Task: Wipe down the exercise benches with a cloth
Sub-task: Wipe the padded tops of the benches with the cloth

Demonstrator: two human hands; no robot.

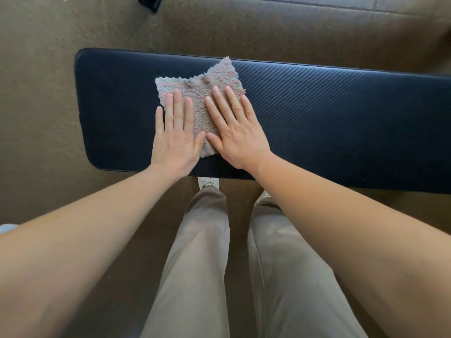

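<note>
Cloth (pixel 210 93) lies on bench (pixel 341 118) under flat left hand (pixel 177 140) and right hand (pixel 238 135)

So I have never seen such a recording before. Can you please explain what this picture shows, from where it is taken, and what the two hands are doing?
There is no machine here: a person wears one camera on the head, looking forward and down, so you see their own arms, legs and a shoe. In front of them stands a dark padded exercise bench on a brown floor. A fluffy pinkish-grey cloth lies on the bench. The left hand and the right hand both rest flat on the cloth, fingers spread and pressing it down. Neither hand closes a grip around it. This is the pose for wiping.
</note>
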